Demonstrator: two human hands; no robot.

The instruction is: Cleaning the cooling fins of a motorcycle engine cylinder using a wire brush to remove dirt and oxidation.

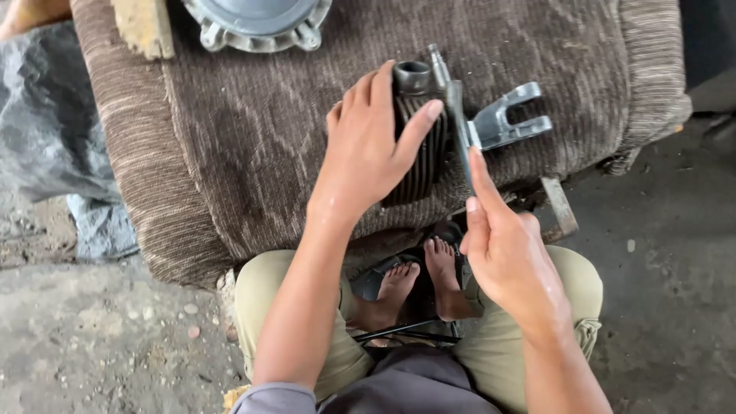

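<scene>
Left hand (366, 146) lies over a dark finned cylinder (420, 146), fingers spread across the fins, thumb along its side, gripping it. The cylinder rests on a brown ribbed cushion (245, 138); its round port at the top end is open (interior too dark to tell any contents). Right hand (506, 253) pinches a slim grey metal tool (458, 123), laid alongside the cylinder. A silver forked bracket (510, 115) sits just beside the tool. Grey round metal cover (257, 23) at the cushion's far edge.

One finned cylinder (418, 138), one forked bracket (510, 116), one round cover (257, 23), two hands.
</scene>
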